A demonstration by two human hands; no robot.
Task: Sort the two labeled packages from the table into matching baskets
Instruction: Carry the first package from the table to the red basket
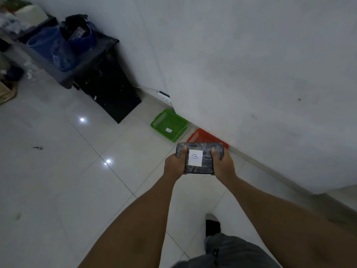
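I hold a dark plastic-wrapped package in front of me with both hands; a white label on its top reads "B". My left hand grips its left end and my right hand grips its right end. On the floor by the wall lie two baskets. The green basket has a small white tag inside. The red basket sits to its right and is partly hidden behind the package. The second package and the table are out of view.
A white wall runs diagonally on the right. A black bin and a grey shelf with blue bags stand at the left back. A white power strip lies by the wall. My foot stands on the tiled floor.
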